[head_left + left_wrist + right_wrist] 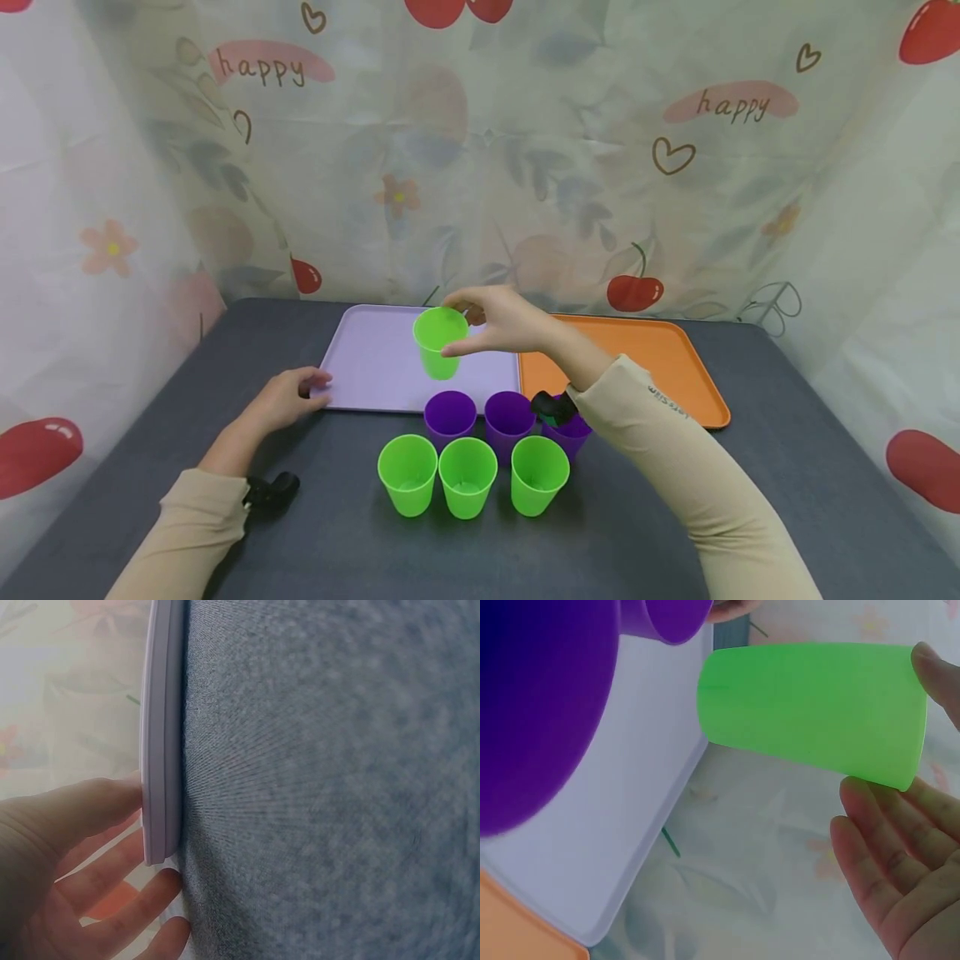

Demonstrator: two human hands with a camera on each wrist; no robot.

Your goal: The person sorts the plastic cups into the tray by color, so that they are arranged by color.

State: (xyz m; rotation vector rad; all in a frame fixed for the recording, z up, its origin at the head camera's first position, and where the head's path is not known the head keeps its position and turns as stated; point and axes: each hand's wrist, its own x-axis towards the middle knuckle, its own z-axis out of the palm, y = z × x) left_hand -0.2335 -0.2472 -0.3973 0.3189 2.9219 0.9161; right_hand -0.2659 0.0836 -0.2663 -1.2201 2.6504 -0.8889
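Observation:
My right hand [502, 321] holds a green plastic cup [437, 354] near its rim, thumb on one side and fingertips on the other. The cup is upright above the lilac tray [367, 350]. In the right wrist view, the green cup [817, 712] shows side-on between thumb and fingers. At the tray's near left corner is my left hand [288, 398]. Seen from the left wrist, its thumb and index finger touch the rim of the tray [157, 750], and the other fingers extend past the corner, fairly straight.
Three green cups [467, 479] stand upright in the front row. Behind them are three purple cups [450, 417], the rightmost partly hidden by the right wrist's camera. An orange tray [645, 358] adjoins the lilac one on the right, beneath my right forearm. A patterned curtain [487, 167] hangs behind the table.

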